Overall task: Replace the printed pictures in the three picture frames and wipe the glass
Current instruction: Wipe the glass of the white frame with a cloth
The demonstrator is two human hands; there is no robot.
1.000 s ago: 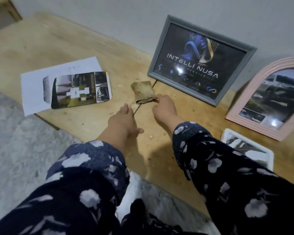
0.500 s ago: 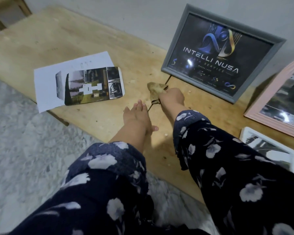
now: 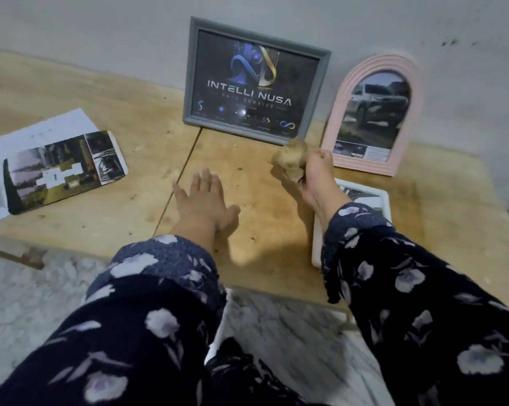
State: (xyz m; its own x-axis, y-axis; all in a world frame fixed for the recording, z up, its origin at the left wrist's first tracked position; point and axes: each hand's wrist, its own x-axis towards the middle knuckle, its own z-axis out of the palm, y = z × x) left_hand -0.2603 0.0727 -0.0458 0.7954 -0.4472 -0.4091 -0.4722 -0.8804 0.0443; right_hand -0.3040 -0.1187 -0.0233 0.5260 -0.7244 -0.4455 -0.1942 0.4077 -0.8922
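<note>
Three picture frames are on the light brown wooden worktop (image 3: 106, 227). The grey rectangular frame (image 3: 254, 80) stands up against the pale wall, and its dark picture says INTELLI NUSA. The pink arched frame (image 3: 375, 112) stands just beside it on the right, also against the wall, with a picture of a car inside. The white rectangular frame (image 3: 361, 197) lies flat on the worktop in front of the pink one, and the right arm hides part of it. Two hands are in view, both in dark sleeves with pale flowers. The left hand (image 3: 202, 200) rests flat on the worktop, palm down, with its fingers (image 3: 196, 183) straight and a little spread, and it holds nothing. The right hand (image 3: 316, 174) is lifted above the worktop, and its fingers are curled round one crumpled tan cloth (image 3: 290, 159). The cloth sits near the bottom right corner of the grey frame and just left of the pink frame's bottom edge. I cannot tell if the cloth touches either frame. Far to the left lies one loose printed picture with rounded corners (image 3: 62, 171), dark and green. It rests on top of one white sheet of paper (image 3: 42, 130). A thin dark crack runs across the worktop from the grey frame down toward the left hand.
</note>
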